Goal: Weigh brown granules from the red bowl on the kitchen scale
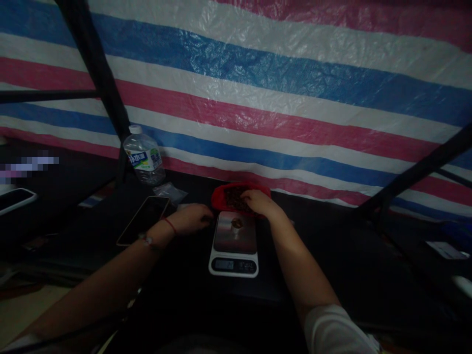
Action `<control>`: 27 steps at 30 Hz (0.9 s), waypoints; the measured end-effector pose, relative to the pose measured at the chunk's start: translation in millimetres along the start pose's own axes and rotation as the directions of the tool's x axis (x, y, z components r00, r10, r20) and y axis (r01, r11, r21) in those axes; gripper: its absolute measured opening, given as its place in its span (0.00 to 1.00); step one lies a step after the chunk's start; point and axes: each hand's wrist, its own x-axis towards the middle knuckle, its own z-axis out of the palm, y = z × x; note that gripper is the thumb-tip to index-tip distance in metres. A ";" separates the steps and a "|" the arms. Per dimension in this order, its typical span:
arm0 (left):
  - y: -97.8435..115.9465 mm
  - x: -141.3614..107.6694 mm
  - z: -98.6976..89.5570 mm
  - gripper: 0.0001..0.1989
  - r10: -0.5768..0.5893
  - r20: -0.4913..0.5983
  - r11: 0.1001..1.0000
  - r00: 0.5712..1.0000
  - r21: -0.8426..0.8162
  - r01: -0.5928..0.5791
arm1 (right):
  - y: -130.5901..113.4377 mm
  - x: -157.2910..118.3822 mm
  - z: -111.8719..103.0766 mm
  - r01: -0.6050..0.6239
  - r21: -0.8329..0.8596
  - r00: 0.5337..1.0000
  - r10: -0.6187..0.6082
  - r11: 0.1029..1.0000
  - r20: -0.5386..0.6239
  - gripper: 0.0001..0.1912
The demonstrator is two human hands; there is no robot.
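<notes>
A white digital scale (233, 264) with a metal plate stands on the dark table in front of me, its display lit. On its plate lies a small brownish item (236, 224). Just behind the scale is a red tray (218, 196) of small dark brown pieces. My right hand (258, 201) reaches into the tray, fingers bent down at the pieces; whether they hold any is too dark to tell. My left hand (193, 218) rests left of the scale with its fingers curled, and what is between them is hidden.
Left of the scale lie a phone (144, 220) and a clear plastic bag (170, 192). A large clear bottle (144, 158) stands behind them, near a dark metal post (101, 73). Striped sheeting (258, 88) hangs behind the table. Another phone (16, 199) is at far left.
</notes>
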 end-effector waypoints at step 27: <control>61.9 2.9 -6.5 0.09 0.219 -0.263 0.975 0.940 0.042 -0.216 | -4.5 -32.1 -23.3 0.106 0.054 0.975 -0.114 0.993 0.193 0.19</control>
